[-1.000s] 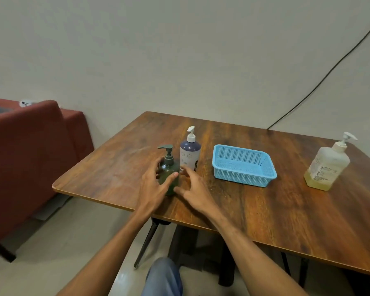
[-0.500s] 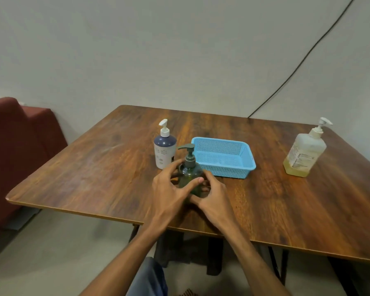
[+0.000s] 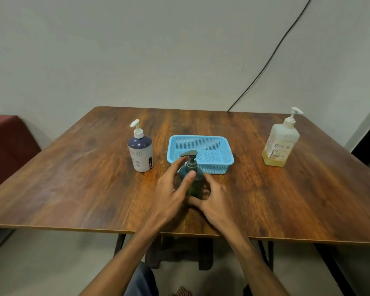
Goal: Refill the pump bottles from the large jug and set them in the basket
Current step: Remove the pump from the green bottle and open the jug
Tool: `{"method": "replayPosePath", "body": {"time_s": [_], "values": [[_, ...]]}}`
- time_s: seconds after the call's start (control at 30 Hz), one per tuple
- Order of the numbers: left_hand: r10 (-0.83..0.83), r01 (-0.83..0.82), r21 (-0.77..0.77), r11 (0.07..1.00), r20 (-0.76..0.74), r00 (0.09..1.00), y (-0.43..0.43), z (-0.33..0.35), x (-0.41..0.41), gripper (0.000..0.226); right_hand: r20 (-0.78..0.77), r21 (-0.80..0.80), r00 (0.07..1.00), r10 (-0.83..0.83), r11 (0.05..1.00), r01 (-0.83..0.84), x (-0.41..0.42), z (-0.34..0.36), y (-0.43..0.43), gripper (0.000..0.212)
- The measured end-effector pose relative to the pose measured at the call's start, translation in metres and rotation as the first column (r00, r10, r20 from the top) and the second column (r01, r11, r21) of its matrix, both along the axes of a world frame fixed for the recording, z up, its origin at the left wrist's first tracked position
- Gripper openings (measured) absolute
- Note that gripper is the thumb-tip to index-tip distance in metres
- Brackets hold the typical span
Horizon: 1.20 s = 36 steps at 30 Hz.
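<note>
Green pump bottle (image 3: 192, 167): upright on counter (image 3: 73, 189), just before blue basket (image 3: 201, 138), left hand (image 3: 169, 191) and right hand (image 3: 217, 201) both curled round it. White pump bottle (image 3: 140, 153): left of basket. Large jug (image 3: 280, 144): far right.

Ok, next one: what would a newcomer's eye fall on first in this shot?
The left hand and the right hand hold a dark green pump bottle at the near middle of the wooden table. Just behind it sits an empty blue basket, a white-and-navy pump bottle to its left. At the far right stands the large jug, yellow liquid low in it.
</note>
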<state>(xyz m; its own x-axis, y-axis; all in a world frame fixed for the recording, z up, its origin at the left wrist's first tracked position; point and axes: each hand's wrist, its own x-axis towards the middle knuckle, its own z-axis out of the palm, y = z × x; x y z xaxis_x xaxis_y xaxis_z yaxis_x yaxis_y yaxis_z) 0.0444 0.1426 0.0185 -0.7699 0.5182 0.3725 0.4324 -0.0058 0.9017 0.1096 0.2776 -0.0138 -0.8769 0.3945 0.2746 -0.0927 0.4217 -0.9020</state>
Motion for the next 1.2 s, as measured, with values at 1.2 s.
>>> {"method": "replayPosePath", "body": {"time_s": [1.2], "values": [[0.019, -0.031, 0.169, 0.985, 0.068, 0.998, 0.014, 0.002, -0.018, 0.034, -0.033, 0.022, 0.998, -0.052, 0.998, 0.053, -0.003, -0.005, 0.002, 0.081]]}}
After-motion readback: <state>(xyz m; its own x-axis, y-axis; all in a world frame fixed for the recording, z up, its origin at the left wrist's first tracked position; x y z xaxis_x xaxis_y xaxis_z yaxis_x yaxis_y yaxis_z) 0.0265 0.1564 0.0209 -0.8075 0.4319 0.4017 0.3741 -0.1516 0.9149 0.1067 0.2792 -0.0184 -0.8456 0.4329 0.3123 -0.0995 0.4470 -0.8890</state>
